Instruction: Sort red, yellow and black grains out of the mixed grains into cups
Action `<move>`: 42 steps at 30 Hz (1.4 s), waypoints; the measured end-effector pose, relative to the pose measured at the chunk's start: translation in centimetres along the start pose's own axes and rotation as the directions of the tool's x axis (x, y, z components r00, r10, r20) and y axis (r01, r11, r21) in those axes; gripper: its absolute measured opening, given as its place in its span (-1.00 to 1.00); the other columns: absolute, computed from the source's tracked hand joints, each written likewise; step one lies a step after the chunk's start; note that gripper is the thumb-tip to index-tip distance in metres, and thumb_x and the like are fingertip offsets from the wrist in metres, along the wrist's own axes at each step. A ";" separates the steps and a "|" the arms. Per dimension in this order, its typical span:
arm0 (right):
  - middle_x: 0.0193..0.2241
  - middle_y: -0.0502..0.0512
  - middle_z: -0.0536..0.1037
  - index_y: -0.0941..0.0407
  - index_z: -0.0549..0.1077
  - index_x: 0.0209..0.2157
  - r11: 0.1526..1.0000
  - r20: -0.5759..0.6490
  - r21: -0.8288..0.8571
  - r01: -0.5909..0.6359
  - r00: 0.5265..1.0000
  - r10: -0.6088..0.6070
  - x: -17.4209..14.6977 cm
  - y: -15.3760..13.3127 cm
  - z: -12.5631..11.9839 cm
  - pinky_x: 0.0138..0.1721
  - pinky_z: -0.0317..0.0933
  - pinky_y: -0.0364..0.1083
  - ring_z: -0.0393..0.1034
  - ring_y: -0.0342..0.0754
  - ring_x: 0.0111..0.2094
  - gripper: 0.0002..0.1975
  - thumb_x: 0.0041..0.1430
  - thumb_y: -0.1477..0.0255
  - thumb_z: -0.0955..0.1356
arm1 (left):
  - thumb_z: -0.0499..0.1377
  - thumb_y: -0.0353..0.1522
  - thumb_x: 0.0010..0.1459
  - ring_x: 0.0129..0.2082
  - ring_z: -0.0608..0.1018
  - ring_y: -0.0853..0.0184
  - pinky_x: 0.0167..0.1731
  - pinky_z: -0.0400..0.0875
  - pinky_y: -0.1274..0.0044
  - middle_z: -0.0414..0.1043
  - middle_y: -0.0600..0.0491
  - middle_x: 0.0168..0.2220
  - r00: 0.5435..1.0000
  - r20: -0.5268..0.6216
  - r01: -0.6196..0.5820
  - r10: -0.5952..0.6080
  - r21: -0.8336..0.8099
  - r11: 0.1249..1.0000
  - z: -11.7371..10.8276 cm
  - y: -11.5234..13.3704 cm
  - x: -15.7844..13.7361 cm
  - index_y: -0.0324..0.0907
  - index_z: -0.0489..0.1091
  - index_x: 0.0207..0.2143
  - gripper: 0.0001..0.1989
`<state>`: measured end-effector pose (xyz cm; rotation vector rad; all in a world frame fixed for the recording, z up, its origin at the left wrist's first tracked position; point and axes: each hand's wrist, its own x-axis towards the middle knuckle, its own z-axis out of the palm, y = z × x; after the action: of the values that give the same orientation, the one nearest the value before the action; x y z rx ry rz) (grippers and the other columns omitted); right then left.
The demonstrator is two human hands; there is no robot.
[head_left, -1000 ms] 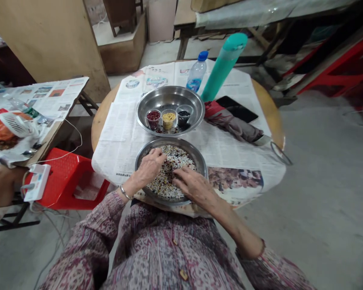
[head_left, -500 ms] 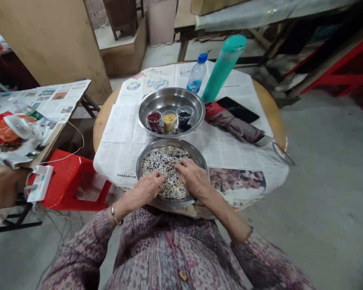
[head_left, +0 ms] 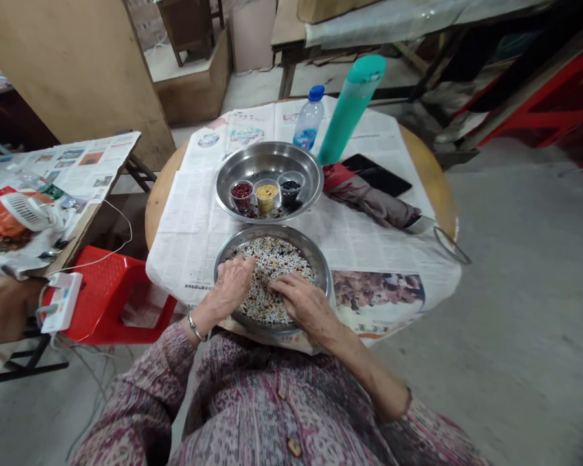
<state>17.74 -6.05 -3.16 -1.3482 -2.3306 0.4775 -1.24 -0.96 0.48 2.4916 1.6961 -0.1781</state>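
Note:
A steel basin (head_left: 324, 259) near the table's front edge holds a mix of white grains (head_left: 267, 313) with yellow, dark red and black beans among them. Over its left side is my left hand (head_left: 234, 283), fingers curled together; anything in them is too small to make out. My right hand (head_left: 307, 303) reaches in from the right, its bent fingertips down at the grains near the middle. Behind it, a second steel basin (head_left: 267, 154) carries three clear cups: one of red beans (head_left: 242, 194), one of yellow beans (head_left: 265, 197), one of black beans (head_left: 290, 190).
Newspaper (head_left: 179, 239) covers the round table. Beyond the basins stand a blue-capped bottle (head_left: 309, 120) and a tall teal bottle (head_left: 352, 110). A folded umbrella (head_left: 369, 200) and a dark tablet (head_left: 379, 175) lie right. A red stool (head_left: 111, 294) with a power strip (head_left: 62, 301) stands left.
My left hand has moved up and left, away from the middle of the grains. My right hand has shifted slightly down and left, its fingertips now nearer the middle.

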 end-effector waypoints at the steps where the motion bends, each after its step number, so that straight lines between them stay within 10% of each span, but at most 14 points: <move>1: -0.15 0.12 0.59 0.06 0.53 -0.14 0.999 -0.033 -0.034 -0.032 0.999 0.031 0.0 0.1 0.0 -0.04 0.30 -0.02 0.41 0.01 -0.08 -0.66 0.19 0.67 0.25 | 0.00 -0.46 0.34 -0.21 0.54 0.22 -0.23 0.40 0.43 0.45 -0.04 -0.16 1.000 0.000 -0.009 0.009 0.004 1.000 -0.3 -0.2 -0.1 -0.12 0.35 -0.04 -0.78; 13: -0.23 0.12 0.62 0.08 0.53 -0.17 0.973 -0.201 -0.142 -0.182 0.968 0.151 -0.4 0.5 0.6 -0.12 0.27 -0.03 0.44 0.02 -0.16 -0.79 0.33 0.49 0.25 | -0.04 -0.41 0.43 -0.08 0.45 0.29 -0.01 0.34 0.43 0.48 -0.01 -0.15 0.914 -0.397 -0.132 0.086 -0.092 0.987 -7.1 0.4 10.0 -0.15 0.47 -0.14 -0.73; 22: -0.20 0.12 0.62 0.10 0.52 -0.13 0.981 -0.210 -0.058 -0.186 0.963 0.170 -0.5 0.4 0.5 -0.08 0.29 -0.02 0.45 0.04 -0.13 -0.78 0.34 0.51 0.25 | 0.10 -0.42 0.34 0.01 0.36 0.16 0.06 0.22 0.31 0.46 -0.05 -0.12 0.948 -0.312 -0.078 0.057 -0.054 0.995 -6.9 -0.8 16.7 -0.16 0.51 -0.17 -0.83; 35: -0.21 0.12 0.63 0.11 0.55 -0.16 0.975 -0.205 -0.058 -0.213 0.959 0.197 -0.4 0.3 0.4 -0.10 0.26 -0.04 0.44 0.03 -0.15 -0.78 0.33 0.50 0.26 | 0.04 -0.44 0.36 -0.03 0.37 0.21 0.06 0.18 0.35 0.46 -0.03 -0.15 0.942 -0.299 -0.155 0.151 0.011 0.988 -6.6 -0.6 17.8 -0.16 0.48 -0.21 -0.79; 42: -0.27 0.11 0.62 0.10 0.55 -0.21 0.973 -0.262 -0.092 -0.210 0.948 0.179 -0.3 0.4 0.6 -0.14 0.23 -0.06 0.44 0.01 -0.19 -0.81 0.33 0.49 0.28 | 0.00 -0.40 0.42 -0.09 0.42 0.24 -0.02 0.31 0.37 0.47 -0.03 -0.16 0.898 -0.395 -0.228 0.194 -0.042 0.973 -7.7 0.3 11.5 -0.18 0.47 -0.14 -0.76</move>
<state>17.84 -6.22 -3.92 -1.6036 -2.0569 0.2095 3.51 10.78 6.13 2.7540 1.4884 0.4321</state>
